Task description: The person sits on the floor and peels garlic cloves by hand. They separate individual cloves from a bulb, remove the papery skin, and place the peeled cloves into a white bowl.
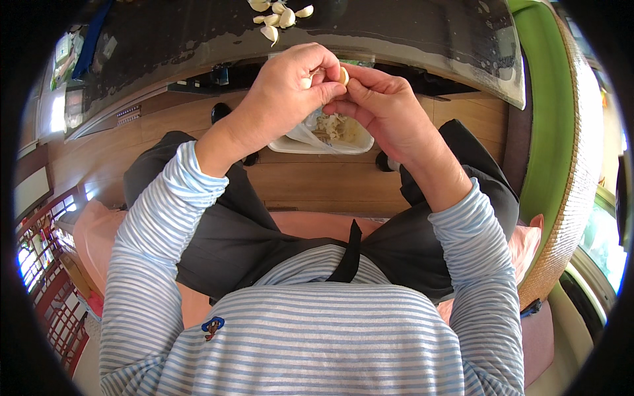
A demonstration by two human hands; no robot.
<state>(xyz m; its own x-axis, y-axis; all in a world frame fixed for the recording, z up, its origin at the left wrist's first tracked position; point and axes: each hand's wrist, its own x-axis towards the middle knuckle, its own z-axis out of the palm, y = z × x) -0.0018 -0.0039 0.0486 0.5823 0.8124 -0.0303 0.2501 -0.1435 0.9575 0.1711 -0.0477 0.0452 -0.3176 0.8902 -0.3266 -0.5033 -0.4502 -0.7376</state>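
Note:
My left hand (pixel 292 89) and my right hand (pixel 384 101) meet just past the near edge of the dark table. Between their fingertips is a garlic clove (pixel 343 76), pinched by both hands. A second pale garlic clove (pixel 306 83) shows in the curled fingers of my left hand. On the tabletop beyond lies a loose group of pale garlic cloves (pixel 287 18). Below my hands, a white plastic bin (pixel 297 146) with a clear bag liner holds papery garlic skins (pixel 333 126); my hands hide part of it.
The glossy dark table (pixel 396 29) spans the top of the view, its near edge beyond my knees. Wooden flooring (pixel 327 183) lies between my legs. At the right stands a green seat or sofa side (pixel 550 114) with a woven mat (pixel 584 148). A blue strip hangs at the table's left.

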